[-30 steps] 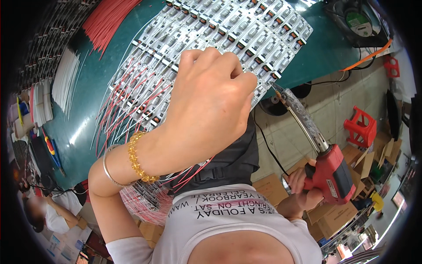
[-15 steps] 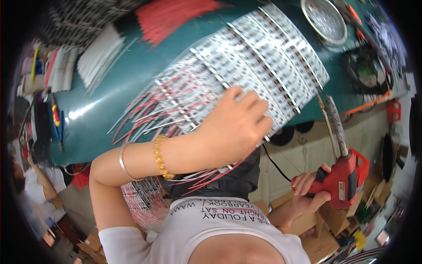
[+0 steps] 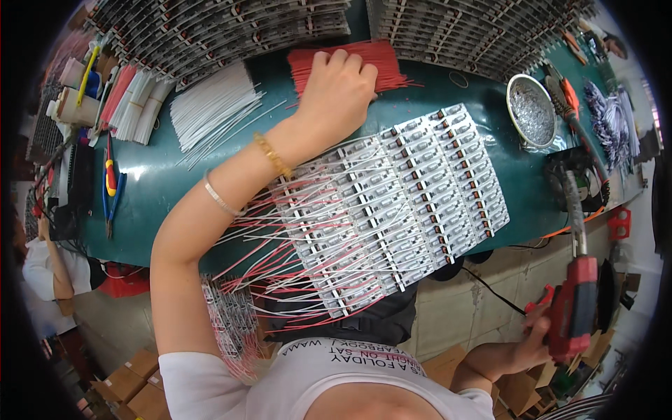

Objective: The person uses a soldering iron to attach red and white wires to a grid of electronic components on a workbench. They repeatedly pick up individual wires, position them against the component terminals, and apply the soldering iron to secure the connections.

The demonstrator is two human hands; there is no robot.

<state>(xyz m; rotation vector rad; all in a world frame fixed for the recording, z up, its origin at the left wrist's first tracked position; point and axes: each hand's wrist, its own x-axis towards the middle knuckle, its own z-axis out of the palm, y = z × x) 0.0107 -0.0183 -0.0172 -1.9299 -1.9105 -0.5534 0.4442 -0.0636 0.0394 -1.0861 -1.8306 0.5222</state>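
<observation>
My left hand (image 3: 336,87) rests on the bundle of red wires (image 3: 386,63) at the far side of the table, its fingers curled down into them; the fingertips are hidden. Under my left wrist and to its right lies a panel of small white circuit boards (image 3: 420,192) in rows. Thin red and white wires (image 3: 308,269) fan out from its left part. At the lower right my right hand (image 3: 532,348) is wrapped around a red and black soldering gun (image 3: 572,308), whose metal barrel points up and away past the table's edge.
White wires (image 3: 213,101) lie left of the red ones. Stacked board panels (image 3: 231,35) stand along the back. A round bowl of silvery material (image 3: 530,112) sits at the right, near a small fan (image 3: 581,175). Pliers (image 3: 112,199) and a screwdriver (image 3: 109,168) lie at the left.
My left hand has gone from the board panel up to the red wires. My right hand has moved the soldering gun right and slightly down. The whole view has shifted.
</observation>
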